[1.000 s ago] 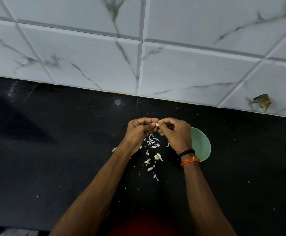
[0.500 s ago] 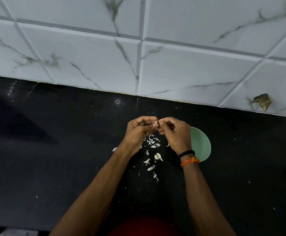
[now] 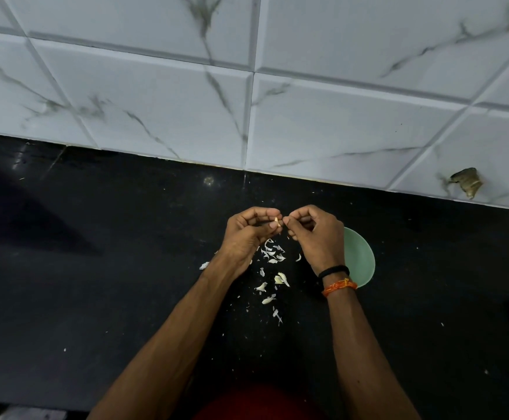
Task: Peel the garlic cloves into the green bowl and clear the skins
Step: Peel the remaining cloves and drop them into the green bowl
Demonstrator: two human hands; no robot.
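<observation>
Black stone forms the surface (image 3: 95,268), backed by a wall of white marbled tiles (image 3: 156,101). At the left of the work area, one stray skin flake (image 3: 204,265) lies apart from the rest. The left hand (image 3: 247,237) is raised above the surface, with its thumb and fingers curled and pinching a garlic clove (image 3: 276,220). The right hand (image 3: 317,234) meets it fingertip to fingertip, its fingers also curled and pinching at the same clove. Below and between the two hands, the peeled skins (image 3: 273,268) lie scattered on the surface. The green bowl (image 3: 361,262) sits just right of the right hand, partly behind its wrist.

Progress, as a judgement: peeling is under way, and the skins are not yet cleared. Whether unpeeled cloves remain cannot be told.

Hidden: the hand covers part of the bowl interior, and no cloves are visible in the exposed part. The clove is too small to show how much skin it retains.
</observation>
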